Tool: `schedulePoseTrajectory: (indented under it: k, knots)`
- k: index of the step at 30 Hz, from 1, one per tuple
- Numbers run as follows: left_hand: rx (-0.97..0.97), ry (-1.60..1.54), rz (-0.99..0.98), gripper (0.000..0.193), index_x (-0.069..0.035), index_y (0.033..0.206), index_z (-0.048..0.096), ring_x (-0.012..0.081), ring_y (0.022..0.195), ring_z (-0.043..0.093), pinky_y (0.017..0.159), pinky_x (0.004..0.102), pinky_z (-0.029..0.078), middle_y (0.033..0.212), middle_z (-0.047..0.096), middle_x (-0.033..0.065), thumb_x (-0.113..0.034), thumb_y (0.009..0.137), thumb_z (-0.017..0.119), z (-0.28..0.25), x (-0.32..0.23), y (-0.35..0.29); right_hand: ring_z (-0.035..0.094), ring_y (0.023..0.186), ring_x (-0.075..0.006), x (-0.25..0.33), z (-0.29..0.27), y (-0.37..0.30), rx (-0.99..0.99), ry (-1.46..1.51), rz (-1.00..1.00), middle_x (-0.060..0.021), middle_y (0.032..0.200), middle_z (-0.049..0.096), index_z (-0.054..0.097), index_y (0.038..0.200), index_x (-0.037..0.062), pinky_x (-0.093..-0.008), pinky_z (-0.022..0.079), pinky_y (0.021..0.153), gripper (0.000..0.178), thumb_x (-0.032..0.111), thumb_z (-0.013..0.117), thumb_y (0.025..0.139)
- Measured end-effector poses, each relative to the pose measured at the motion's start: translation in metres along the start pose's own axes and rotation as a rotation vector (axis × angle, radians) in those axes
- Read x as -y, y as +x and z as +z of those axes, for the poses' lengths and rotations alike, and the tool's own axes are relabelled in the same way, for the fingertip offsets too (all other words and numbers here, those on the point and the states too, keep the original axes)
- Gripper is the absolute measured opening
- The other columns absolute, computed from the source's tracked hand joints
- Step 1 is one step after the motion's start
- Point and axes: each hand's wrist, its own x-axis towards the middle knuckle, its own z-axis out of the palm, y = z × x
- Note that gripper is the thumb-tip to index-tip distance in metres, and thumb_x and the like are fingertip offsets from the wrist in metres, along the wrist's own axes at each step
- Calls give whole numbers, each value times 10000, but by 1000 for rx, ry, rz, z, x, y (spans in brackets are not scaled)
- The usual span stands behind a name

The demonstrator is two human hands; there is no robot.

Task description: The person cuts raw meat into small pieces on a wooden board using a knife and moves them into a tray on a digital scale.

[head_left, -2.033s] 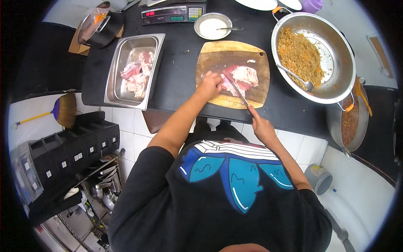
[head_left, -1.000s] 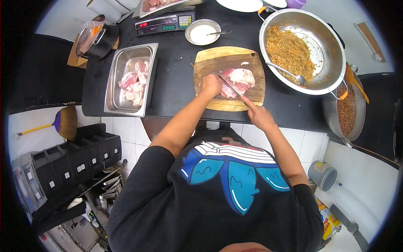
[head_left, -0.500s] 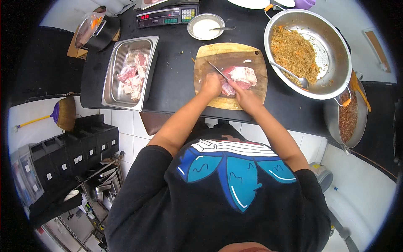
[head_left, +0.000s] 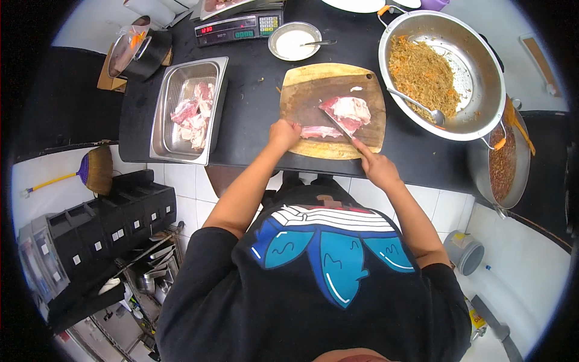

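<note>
On the wooden cutting board (head_left: 301,75) lies a chunk of raw meat (head_left: 351,110) with a pale fatty top. My right hand (head_left: 380,168) is closed round the handle of a knife (head_left: 342,126), whose blade lies along the chunk's near left side. A long strip of raw meat (head_left: 321,132) stretches across the near part of the board, left of the blade. My left hand (head_left: 284,134), fingers curled, grips the strip's left end at the board's left edge. The fingertips there are partly hidden.
Left of the board stands a perforated metal pan (head_left: 158,130) with raw meat pieces. Behind are a bowl of white stuff (head_left: 295,42) with a spoon and a digital scale (head_left: 238,28). A large basin (head_left: 482,114) of noodles sits right, beside a pan of brown food (head_left: 500,166).
My left hand has moved left and nearer, with the strip now drawn away from the chunk. My right hand has moved right and nearer, and the knife now slants the other way.
</note>
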Motion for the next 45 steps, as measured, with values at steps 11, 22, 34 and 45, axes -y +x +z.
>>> schedulePoseTrajectory:
  k: [11,22,34,45]
  knots:
    - [-73,14,695,353,-2,987,662,387,854,593,770,445,503,917,556,184,-242,752,768,-13,-25,-23,602,696,-449,63,23,-45,-123,253,78,-272,715,605,292,1465,223,-537,450,657,589,99,460,915]
    - [11,-8,694,152,-16,929,667,411,859,608,765,480,504,907,568,209,-91,797,657,29,-28,-8,621,642,-405,90,68,-50,-184,226,211,-222,689,619,235,1485,273,-528,481,594,670,100,506,896]
    - [-47,-9,722,99,-16,844,660,423,776,613,728,497,508,836,583,218,-104,799,648,32,-25,4,610,679,-441,83,70,30,-269,194,180,-263,710,609,269,1474,258,-542,454,638,632,84,471,902]
    - [53,-122,666,315,-19,892,673,359,891,631,778,411,508,915,631,182,-204,672,801,-26,-39,-11,620,751,-443,88,42,-58,-190,356,218,-254,803,643,246,1476,298,-544,461,693,636,114,465,908]
